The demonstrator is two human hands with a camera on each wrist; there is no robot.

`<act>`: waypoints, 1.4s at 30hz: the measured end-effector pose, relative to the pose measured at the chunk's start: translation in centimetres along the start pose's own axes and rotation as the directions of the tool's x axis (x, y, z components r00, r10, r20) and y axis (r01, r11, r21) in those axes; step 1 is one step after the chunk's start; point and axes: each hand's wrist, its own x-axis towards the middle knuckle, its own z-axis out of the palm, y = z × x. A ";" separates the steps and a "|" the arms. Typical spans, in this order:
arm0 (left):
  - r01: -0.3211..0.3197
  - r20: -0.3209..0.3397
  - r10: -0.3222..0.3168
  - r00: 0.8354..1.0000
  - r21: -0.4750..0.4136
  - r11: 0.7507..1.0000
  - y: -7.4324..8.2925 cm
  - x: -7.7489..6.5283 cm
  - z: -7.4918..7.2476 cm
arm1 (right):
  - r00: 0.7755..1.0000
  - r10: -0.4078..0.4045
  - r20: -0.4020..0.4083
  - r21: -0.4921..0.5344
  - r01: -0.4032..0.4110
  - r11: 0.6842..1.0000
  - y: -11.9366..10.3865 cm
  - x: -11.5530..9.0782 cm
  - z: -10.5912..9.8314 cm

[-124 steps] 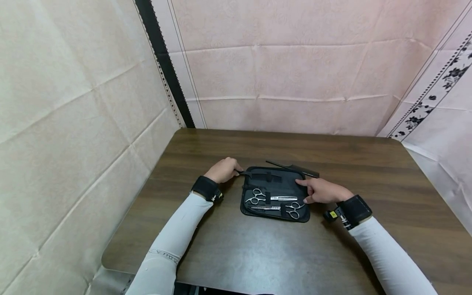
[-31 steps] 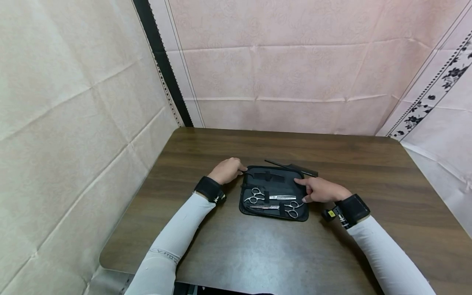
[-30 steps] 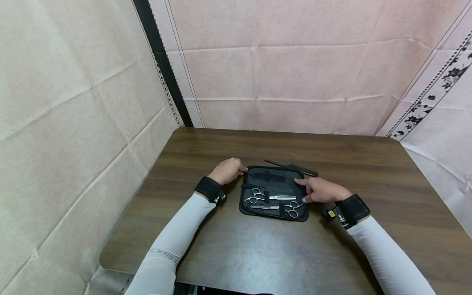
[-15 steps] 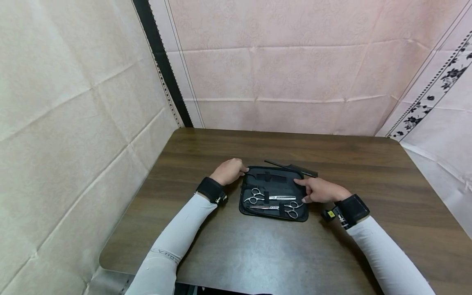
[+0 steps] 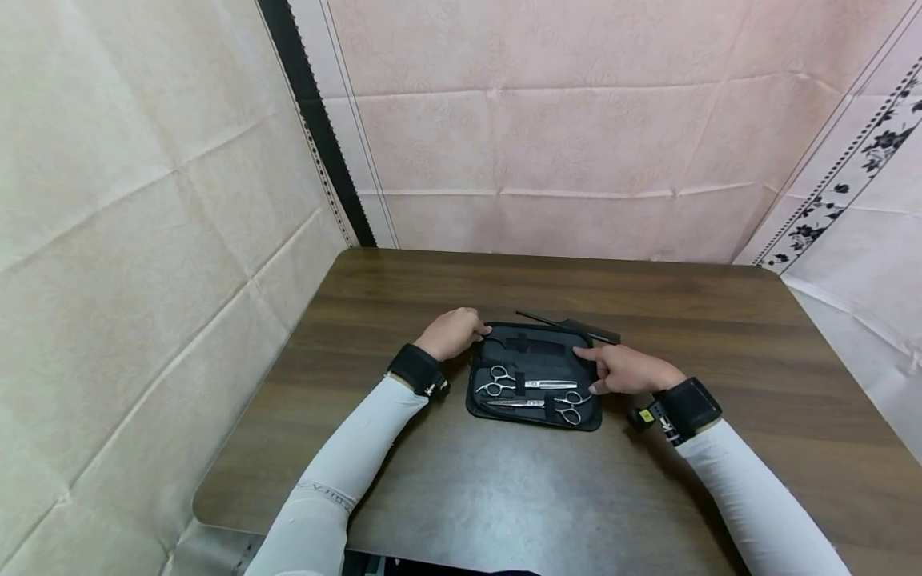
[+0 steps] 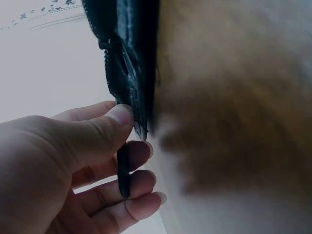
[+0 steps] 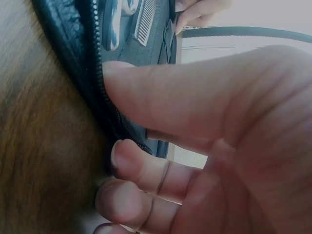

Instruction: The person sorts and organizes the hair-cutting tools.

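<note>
A black zip case [image 5: 533, 368] lies spread on the table, two pairs of silver scissors [image 5: 551, 385] strapped in its near part. At its far left corner my left hand [image 5: 452, 332] pinches a thin black strip-like tool [image 6: 123, 170] between thumb and fingers. The tool's lower end sticks out below the thumb in the left wrist view; its kind is unclear. My right hand [image 5: 634, 372] presses the case's right side with a straight index finger and the thumb. In the right wrist view the thumb lies at the zipper [image 7: 99, 53], with the other fingers bent beside the edge.
A black comb [image 5: 569, 326] lies behind the case, along its far edge. The brown wooden table [image 5: 403, 496] stretches around both hands. Pale cloth hangs [image 5: 562, 144] rise behind it and on its left.
My left hand has shifted slightly right, bringing the black strip-like tool further over the case's corner. The right hand keeps its place on the case; the scissors stay put.
</note>
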 end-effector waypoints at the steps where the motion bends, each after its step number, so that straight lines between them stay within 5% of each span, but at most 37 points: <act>1: 0.003 0.001 -0.003 1.000 -0.001 1.000 0.0 0.0 0.0 | 1.000 0.007 0.001 0.003 -0.007 1.000 0.0 0.0 0.0; 14: 0.000 0.012 0.000 1.000 -0.012 1.000 -0.5 -0.3 -0.6 | 1.000 0.019 -0.022 0.017 -0.018 1.000 -0.2 0.0 0.0; 25: 0.080 0.036 -0.078 0.996 -0.062 0.995 -2.0 -0.6 -1.4 | 0.991 0.110 -0.074 -0.037 -0.113 0.993 -0.9 0.0 0.7; 32: 0.078 0.045 -0.074 0.996 -0.073 0.994 -2.4 -0.5 -1.2 | 0.997 0.060 -0.039 0.074 -0.057 0.996 0.9 0.5 0.4; 42: 0.041 0.038 -0.038 0.999 -0.080 0.996 -2.5 -0.3 -1.1 | 1.000 0.019 -0.019 0.052 -0.018 0.998 1.0 0.5 0.0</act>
